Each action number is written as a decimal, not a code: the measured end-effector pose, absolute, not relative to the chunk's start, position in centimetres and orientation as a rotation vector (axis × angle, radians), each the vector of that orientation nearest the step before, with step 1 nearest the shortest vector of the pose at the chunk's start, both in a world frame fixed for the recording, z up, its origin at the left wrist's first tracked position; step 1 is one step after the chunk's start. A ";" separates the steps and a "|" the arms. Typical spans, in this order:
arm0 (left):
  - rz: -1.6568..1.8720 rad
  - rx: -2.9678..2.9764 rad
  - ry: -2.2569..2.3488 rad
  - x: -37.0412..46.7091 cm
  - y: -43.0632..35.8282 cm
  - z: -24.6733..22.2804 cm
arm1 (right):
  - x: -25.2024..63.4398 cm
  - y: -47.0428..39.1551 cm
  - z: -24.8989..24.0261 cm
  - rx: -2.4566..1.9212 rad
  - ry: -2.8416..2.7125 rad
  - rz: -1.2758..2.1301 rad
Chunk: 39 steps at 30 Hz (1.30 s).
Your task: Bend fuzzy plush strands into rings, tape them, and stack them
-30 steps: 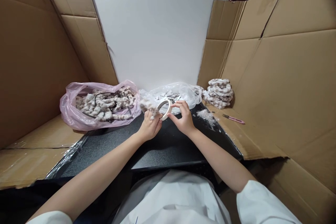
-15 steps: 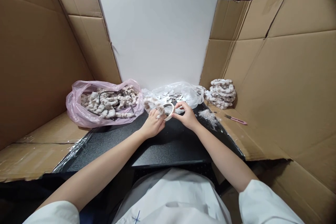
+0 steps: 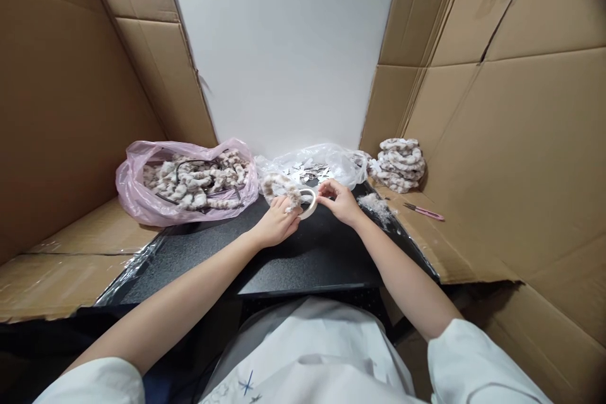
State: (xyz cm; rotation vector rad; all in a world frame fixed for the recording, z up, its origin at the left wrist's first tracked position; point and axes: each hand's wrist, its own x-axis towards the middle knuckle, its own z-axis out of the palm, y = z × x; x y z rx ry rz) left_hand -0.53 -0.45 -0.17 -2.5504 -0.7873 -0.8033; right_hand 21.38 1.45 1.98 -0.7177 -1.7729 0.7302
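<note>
A fluffy white-and-brown ring (image 3: 273,180), like a furry headband, is held in the curled fingers of my left hand (image 3: 277,226). The same hand keeps a roll of white tape (image 3: 311,207) upright against the ring's right side. My right hand (image 3: 341,203) pinches thumb and forefinger together at the roll's right edge; the bit of tape between the fingertips is too small to see clearly. Both hands are above the black tabletop (image 3: 303,265). Behind them, a clear plastic bag (image 3: 338,158) holds many small flat silvery-white pieces (image 3: 310,172).
To the left, a pink plastic bag (image 3: 130,192) holds furry strips (image 3: 189,180) and dark thin bands. At the right stand stacked furry rings (image 3: 401,165), with a pink-handled cutter (image 3: 425,211) before them. Loose fluff (image 3: 377,207) lies nearby. Cardboard walls (image 3: 530,139) enclose both sides.
My right thumb and forefinger have closed together and shifted slightly right from the tape roll's edge. In my left hand, the furry ring shows more of its round opening.
</note>
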 end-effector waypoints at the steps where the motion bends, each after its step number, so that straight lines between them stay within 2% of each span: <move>1: -0.798 -2.567 -0.785 -0.5 -0.5 -0.1 | 21.3 1.4 1.9 -0.738 -1.785 0.715; 8: -0.735 -2.619 -0.854 -0.4 -0.9 1.2 | 20.4 0.7 1.9 -0.877 -1.807 0.726; 15: -0.744 -2.655 -0.899 -0.5 -1.0 2.1 | 22.1 -5.3 3.9 -0.753 -1.784 1.423; 23: -0.533 -2.937 -0.857 -0.4 -1.5 2.7 | 25.8 -4.3 3.2 -0.903 -1.415 1.761; 28: -0.462 -3.052 -0.776 -1.9 -1.8 3.3 | 26.5 -4.5 2.8 -0.875 -1.356 1.789; 39: -0.442 -2.845 -1.193 -2.7 -0.5 2.8 | 25.5 -7.2 2.6 -0.794 -1.512 1.646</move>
